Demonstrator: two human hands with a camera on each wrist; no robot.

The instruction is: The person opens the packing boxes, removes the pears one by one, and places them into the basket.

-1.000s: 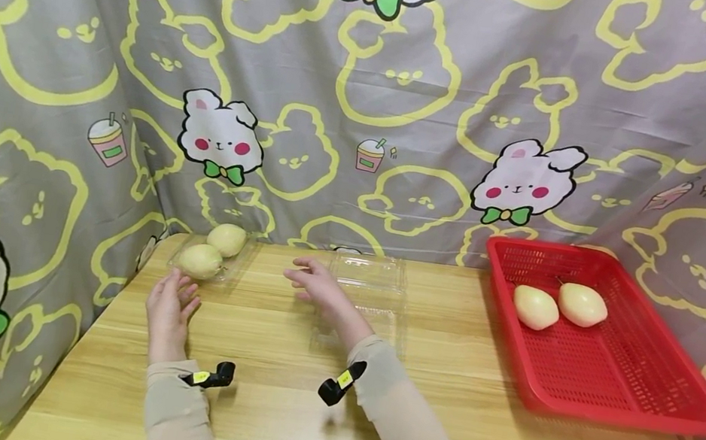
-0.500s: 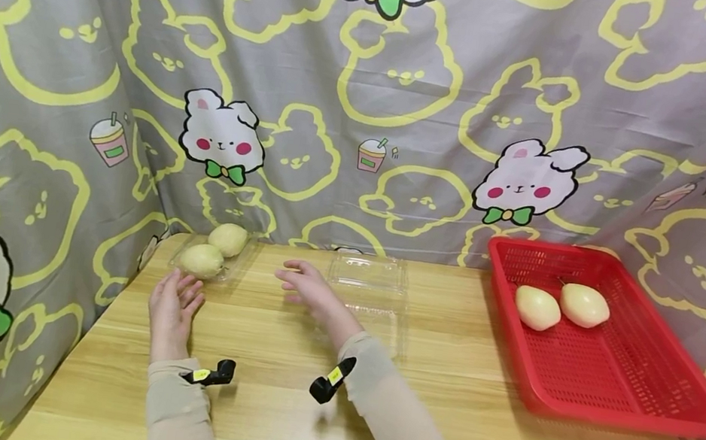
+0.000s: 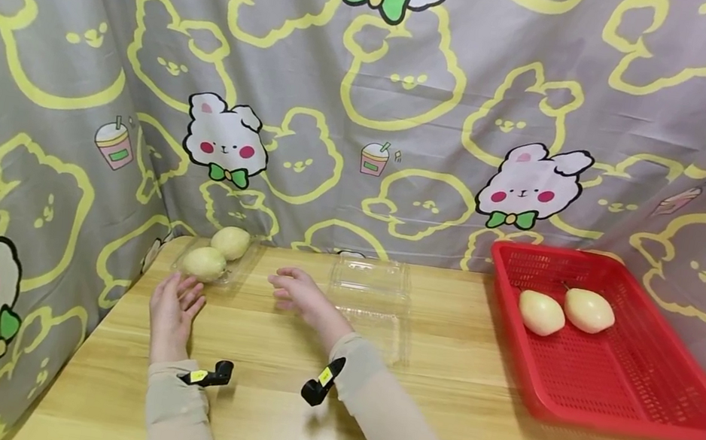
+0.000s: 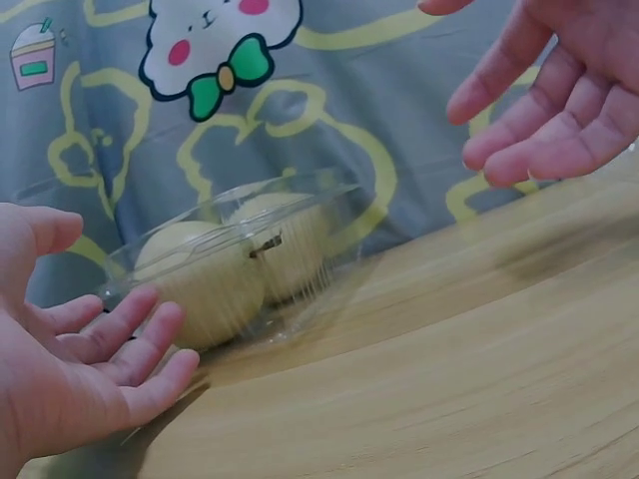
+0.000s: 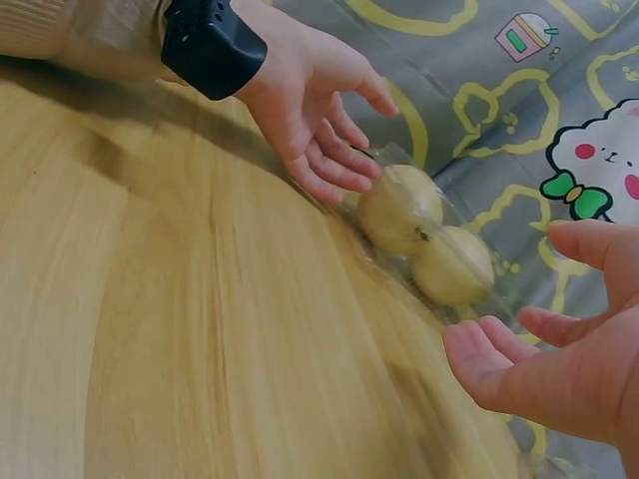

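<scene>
Two pale yellow pears [image 3: 204, 263] sit in a clear plastic box [image 4: 300, 215] at the table's back left; its lid looks closed in the left wrist view. My left hand [image 3: 173, 311] is at the box's near left corner, fingers loosely bent and holding nothing. Whether its fingertips touch the plastic I cannot tell. To the right of the box, my right hand [image 3: 303, 296] hovers above the table with relaxed fingers and nothing in its grasp. In the right wrist view, the pears lie between my left hand [image 5: 318, 110] and my right hand [image 5: 569, 349].
Beside my right hand stands another clear plastic box [image 3: 372, 276], its lid raised at the back. A red perforated basket [image 3: 630, 425] with two more pears [image 3: 589, 311] occupies the right side. A patterned grey curtain [image 3: 323, 56] encloses the wooden table [image 3: 431, 429].
My right hand has moved left, away from the second clear box and towards the boxed pears. My left hand has stayed nearly in place. The head view has shifted slightly.
</scene>
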